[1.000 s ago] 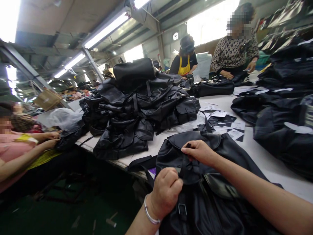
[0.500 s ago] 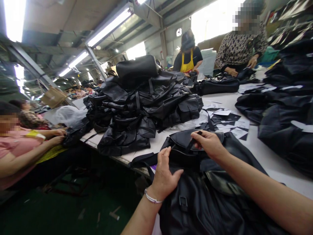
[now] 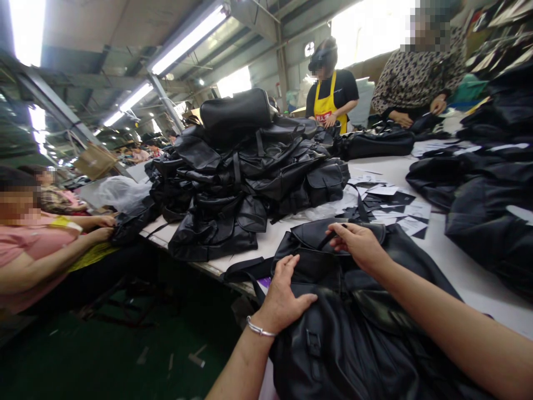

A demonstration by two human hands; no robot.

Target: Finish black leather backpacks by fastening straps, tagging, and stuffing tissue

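Note:
A black leather-look backpack (image 3: 333, 339) lies on the table in front of me, with a buckle (image 3: 313, 343) on its front and flapped pockets. My right hand (image 3: 358, 243) pinches a narrow black strap (image 3: 327, 240) over the pocket flap (image 3: 306, 232) at the far end of the bag. On the left side of the bag rests my left hand (image 3: 285, 297), its fingers and thumb apart, holding nothing. A silver bracelet circles that wrist. A wider webbing strap (image 3: 247, 269) trails off the bag's left edge.
Beyond the bag rises a tall pile of black bags (image 3: 250, 166). Paper tags (image 3: 387, 200) lie scattered on the white table (image 3: 441, 255). More black bags (image 3: 487, 222) are heaped at right. Co-workers sit at left and stand across the table, one in a yellow apron (image 3: 327, 103).
My left hand has shifted slightly down and right on the bag. The right hand still pinches the strap. Across the table, the co-worker in the apron has straightened and turned.

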